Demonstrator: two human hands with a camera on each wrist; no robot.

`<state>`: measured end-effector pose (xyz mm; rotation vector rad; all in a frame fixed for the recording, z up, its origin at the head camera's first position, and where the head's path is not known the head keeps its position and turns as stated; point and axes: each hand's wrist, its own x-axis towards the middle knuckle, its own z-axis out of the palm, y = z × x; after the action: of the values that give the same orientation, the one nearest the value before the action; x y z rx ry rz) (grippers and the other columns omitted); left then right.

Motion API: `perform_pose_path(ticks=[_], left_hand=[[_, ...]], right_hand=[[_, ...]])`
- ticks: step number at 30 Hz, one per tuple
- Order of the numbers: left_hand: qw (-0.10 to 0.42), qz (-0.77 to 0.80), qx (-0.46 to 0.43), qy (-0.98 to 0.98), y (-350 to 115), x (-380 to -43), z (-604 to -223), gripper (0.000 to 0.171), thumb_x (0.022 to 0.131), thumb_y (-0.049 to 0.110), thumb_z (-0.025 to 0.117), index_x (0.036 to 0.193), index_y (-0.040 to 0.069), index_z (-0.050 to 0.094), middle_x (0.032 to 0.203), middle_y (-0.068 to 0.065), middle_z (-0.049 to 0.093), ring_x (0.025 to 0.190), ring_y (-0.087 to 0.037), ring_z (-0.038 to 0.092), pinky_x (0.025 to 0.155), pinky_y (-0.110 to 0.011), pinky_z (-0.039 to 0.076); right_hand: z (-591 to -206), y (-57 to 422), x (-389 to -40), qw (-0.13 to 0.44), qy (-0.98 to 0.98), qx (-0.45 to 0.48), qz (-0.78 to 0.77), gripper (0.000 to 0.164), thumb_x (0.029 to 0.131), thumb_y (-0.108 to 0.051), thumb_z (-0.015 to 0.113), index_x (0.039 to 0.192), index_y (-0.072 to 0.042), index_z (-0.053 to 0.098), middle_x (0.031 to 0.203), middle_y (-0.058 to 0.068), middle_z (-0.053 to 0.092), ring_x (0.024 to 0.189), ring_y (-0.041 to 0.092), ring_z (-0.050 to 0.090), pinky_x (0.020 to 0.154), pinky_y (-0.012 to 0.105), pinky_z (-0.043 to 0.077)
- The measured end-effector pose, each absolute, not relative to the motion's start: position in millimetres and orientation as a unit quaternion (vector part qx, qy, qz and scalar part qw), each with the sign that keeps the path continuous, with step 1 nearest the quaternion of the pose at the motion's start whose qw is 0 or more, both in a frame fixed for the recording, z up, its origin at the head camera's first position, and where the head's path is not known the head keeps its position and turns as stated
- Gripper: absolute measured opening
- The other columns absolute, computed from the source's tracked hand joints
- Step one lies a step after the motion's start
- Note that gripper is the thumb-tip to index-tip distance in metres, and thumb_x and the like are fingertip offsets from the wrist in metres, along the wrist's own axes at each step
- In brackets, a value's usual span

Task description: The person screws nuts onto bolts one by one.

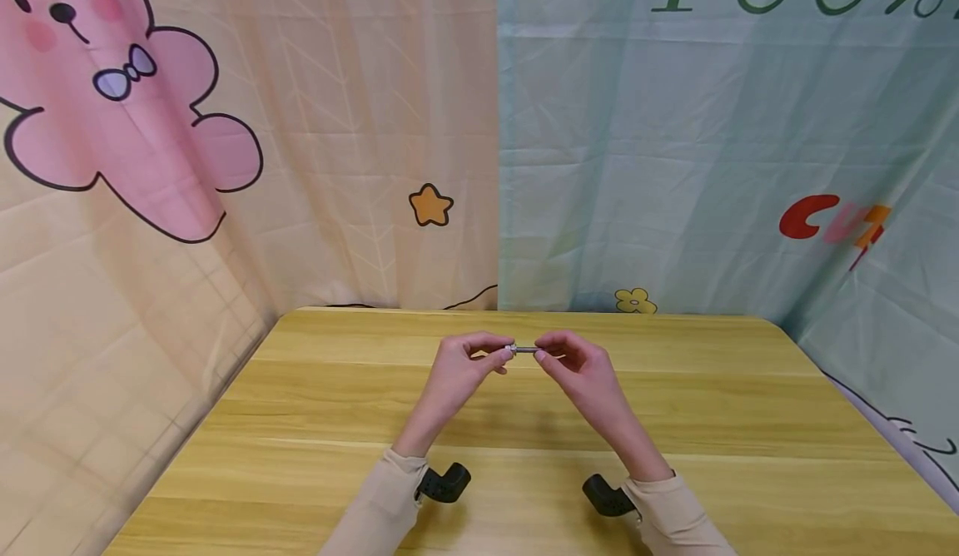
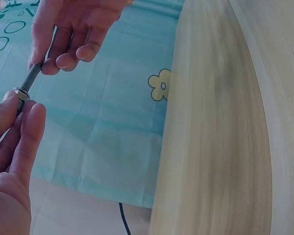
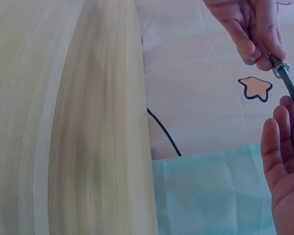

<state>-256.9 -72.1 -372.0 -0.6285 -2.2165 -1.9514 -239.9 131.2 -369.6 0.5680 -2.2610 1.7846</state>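
A small threaded metal bolt (image 1: 527, 349) is held level between both hands over the table. My left hand (image 1: 460, 364) pinches its left end with thumb and fingers, right at a hex piece with a shiny ring (image 3: 280, 69). The thumb and fingers of my right hand (image 1: 583, 366) pinch the opposite end of the threaded shaft (image 2: 31, 78). Bare grey thread shows between the two sets of fingertips. Both bolt ends are partly covered by fingers.
Below the hands lies a wood-grain table (image 1: 524, 423). A peach curtain (image 1: 337, 165) and a pale green curtain (image 1: 637, 140) hang behind its far edge. Black devices (image 1: 445, 483) sit on both wrists, at the beige sleeve (image 1: 378, 502) cuffs.
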Motion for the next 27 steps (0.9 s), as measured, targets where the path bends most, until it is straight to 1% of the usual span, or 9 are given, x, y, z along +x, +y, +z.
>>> perform_pose_path(ticks=[4,5,11,13,16,18,23,25,27], left_hand=[[0.059,-0.644,-0.209,-0.734,-74,-258,-373,0.015,0.09,0.013,0.073,0.103,0.006,0.076,0.097,-0.006,0.072,0.076,-0.022,0.069,0.077,-0.042,0.058],[0.058,-0.643,-0.209,-0.734,-75,-258,-374,0.015,0.09,0.013,0.073,0.104,0.006,0.076,0.098,-0.006,0.071,0.077,-0.023,0.069,0.077,-0.041,0.058],[0.05,-0.634,-0.208,-0.743,-76,-261,-378,0.017,0.092,0.012,0.071,0.107,0.004,0.075,0.099,-0.006,0.071,0.077,-0.023,0.069,0.076,-0.038,0.058],[0.048,-0.629,-0.204,-0.749,-77,-262,-380,0.019,0.092,0.012,0.071,0.108,0.002,0.074,0.098,-0.005,0.071,0.076,-0.022,0.069,0.077,-0.039,0.058],[0.046,-0.621,-0.2,-0.756,-77,-265,-384,0.021,0.092,0.013,0.071,0.109,0.0,0.073,0.096,-0.006,0.072,0.075,-0.021,0.069,0.079,-0.044,0.057],[0.043,-0.619,-0.195,-0.76,-76,-268,-388,0.022,0.092,0.013,0.071,0.109,-0.001,0.073,0.095,-0.006,0.072,0.074,-0.021,0.069,0.079,-0.043,0.056],[0.036,-0.633,-0.177,-0.753,-75,-275,-400,0.02,0.091,0.006,0.07,0.107,-0.007,0.071,0.094,-0.014,0.072,0.074,-0.028,0.07,0.074,-0.036,0.058],[0.028,-0.644,-0.168,-0.746,-74,-278,-402,0.018,0.091,0.001,0.069,0.105,-0.01,0.071,0.095,-0.021,0.071,0.075,-0.029,0.07,0.073,-0.04,0.058],[0.022,-0.65,-0.162,-0.743,-74,-277,-398,0.016,0.09,-0.003,0.068,0.103,-0.013,0.07,0.096,-0.027,0.069,0.074,-0.028,0.07,0.074,-0.047,0.058]], right_hand=[[-358,127,-232,0.096,-0.772,0.191,0.599,0.019,0.095,-0.005,0.065,0.11,0.007,0.064,0.107,0.019,0.064,0.098,0.031,0.063,0.083,0.026,0.053],[-357,126,-230,0.096,-0.772,0.191,0.598,0.019,0.095,-0.005,0.065,0.109,0.007,0.064,0.107,0.018,0.064,0.098,0.031,0.062,0.083,0.026,0.053],[-375,128,-242,0.093,-0.772,0.18,0.602,0.018,0.094,-0.013,0.068,0.109,-0.003,0.067,0.106,0.011,0.065,0.098,0.025,0.062,0.084,0.027,0.053],[-382,129,-247,0.091,-0.773,0.176,0.603,0.019,0.094,-0.017,0.069,0.108,-0.005,0.068,0.105,0.009,0.065,0.098,0.024,0.062,0.084,0.027,0.053],[-389,130,-252,0.086,-0.778,0.168,0.6,0.02,0.093,-0.019,0.07,0.108,-0.005,0.068,0.104,0.009,0.065,0.096,0.023,0.062,0.084,0.028,0.053],[-392,129,-255,0.082,-0.783,0.161,0.596,0.02,0.093,-0.019,0.071,0.107,-0.005,0.068,0.102,0.009,0.066,0.094,0.023,0.063,0.083,0.028,0.053],[-400,126,-266,0.067,-0.8,0.146,0.577,0.019,0.092,-0.016,0.071,0.106,-0.003,0.069,0.098,0.007,0.068,0.09,0.021,0.063,0.081,0.031,0.054],[-402,125,-272,0.058,-0.805,0.144,0.573,0.018,0.092,-0.015,0.071,0.106,-0.003,0.069,0.097,0.007,0.068,0.088,0.021,0.064,0.078,0.033,0.054],[-405,123,-279,0.048,-0.813,0.141,0.563,0.016,0.092,-0.013,0.071,0.104,-0.003,0.069,0.094,0.007,0.068,0.085,0.024,0.064,0.075,0.034,0.054]])
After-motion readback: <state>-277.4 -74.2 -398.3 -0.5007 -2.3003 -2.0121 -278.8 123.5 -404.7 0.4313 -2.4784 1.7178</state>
